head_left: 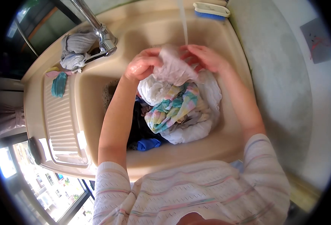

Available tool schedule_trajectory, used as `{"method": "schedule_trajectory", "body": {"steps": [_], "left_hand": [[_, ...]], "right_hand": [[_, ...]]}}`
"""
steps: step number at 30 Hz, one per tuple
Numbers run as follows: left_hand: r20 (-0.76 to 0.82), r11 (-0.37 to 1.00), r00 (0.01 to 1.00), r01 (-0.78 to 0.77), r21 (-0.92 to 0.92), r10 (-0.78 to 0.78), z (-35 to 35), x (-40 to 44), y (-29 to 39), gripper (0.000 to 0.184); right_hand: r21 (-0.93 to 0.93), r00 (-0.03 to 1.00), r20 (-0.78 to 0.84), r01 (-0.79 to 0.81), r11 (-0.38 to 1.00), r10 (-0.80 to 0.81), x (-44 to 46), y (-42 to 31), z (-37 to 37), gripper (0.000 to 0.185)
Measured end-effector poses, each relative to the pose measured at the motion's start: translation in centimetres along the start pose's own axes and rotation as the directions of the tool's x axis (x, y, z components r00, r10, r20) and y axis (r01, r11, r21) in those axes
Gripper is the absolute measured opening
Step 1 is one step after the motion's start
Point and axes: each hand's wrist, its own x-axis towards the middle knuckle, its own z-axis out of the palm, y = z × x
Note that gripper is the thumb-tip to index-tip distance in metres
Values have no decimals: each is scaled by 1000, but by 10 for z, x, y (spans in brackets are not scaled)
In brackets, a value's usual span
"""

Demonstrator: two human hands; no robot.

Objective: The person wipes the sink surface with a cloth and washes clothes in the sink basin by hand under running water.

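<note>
My left hand (143, 64), wet and with its fingers closed, grips a thin pale pink cloth (176, 68) that is smeared by motion. Close to the cloth's right side is my right hand (206, 59), its fingers apart and partly curled; whether they touch the cloth is hard to make out. A thin water stream (183, 22) falls from above onto the area by my right fingers. Below both hands lies a heap of wet laundry in the sink basin: a pastel checked cloth (173, 107), white fabric (190, 132) and, at the left, dark clothes with a blue piece (148, 144).
The beige sink (184, 153) has a ribbed drainboard (63, 125) on its left. A chrome tap (105, 39) rises at the back, beside a grey cloth bundle (77, 48). A teal cloth (59, 84) and a blue-bristled brush (211, 10) lie on the rim. A wall (289, 75) stands close at right.
</note>
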Motion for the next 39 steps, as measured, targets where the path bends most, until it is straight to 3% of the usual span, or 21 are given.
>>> {"method": "schedule_trajectory", "body": {"steps": [1, 4, 7, 10, 14, 17, 19, 22, 25, 28, 30, 33, 36, 39], "left_hand": [[58, 997, 997, 40, 65, -44, -5, -8, -3, 38], [42, 996, 998, 33, 85, -36, 1, -40, -26, 41], [22, 976, 994, 113, -186, -111, -11, -61, -57, 49], [-332, 907, 879, 217, -360, -342, 2, -53, -66, 42], [-368, 828, 839, 159, -538, -400, 6, -47, -79, 26], [-554, 958, 784, 193, -214, -281, 6, -58, -86, 20], [-510, 959, 822, 146, -244, -255, 13, -61, -77, 14], [-414, 980, 897, 87, -179, -155, 25, -56, -54, 17], [-324, 1000, 946, 7, 2, -6, 29, -41, -36, 20], [-310, 975, 942, -67, 214, 133, 29, -22, -25, 19], [-345, 939, 911, -107, 326, 224, 32, -11, -14, 19], [-373, 916, 891, -100, 389, 257, 49, -6, 4, 25], [-329, 905, 912, -93, 416, 245, 57, 3, 10, 29], [-260, 887, 948, -45, 460, 183, 58, 12, 15, 31]], "right_hand": [[-162, 994, -105, -45, 986, 28, 5, 9, 2, 41], [-565, 991, -121, -119, 816, 60, 12, 34, 11, 42], [-649, 979, 69, 191, 736, -193, 33, 76, 2, 44], [-661, 981, 139, 193, 725, -134, 33, 77, 8, 45], [-677, 984, 112, 178, 714, -139, 34, 78, 12, 47], [-793, 936, 150, 306, 526, -318, 27, 77, 22, 49], [-859, 837, 243, 420, 292, -490, 18, 76, 38, 49], [-849, 838, 186, 400, 345, -513, 13, 73, 50, 48], [-625, 840, 109, 474, 620, -532, 14, 65, 48, 38], [-553, 958, 89, 275, 786, -273, 13, 33, 32, 27], [-368, 947, 47, 313, 875, -319, 1, 7, 34, 21], [-196, 963, -14, 262, 945, -270, -12, -26, 28, 29], [-106, 967, 62, 252, 962, -246, -5, -43, 11, 29], [-216, 969, 74, 247, 945, -236, -14, -59, 14, 23]]}}
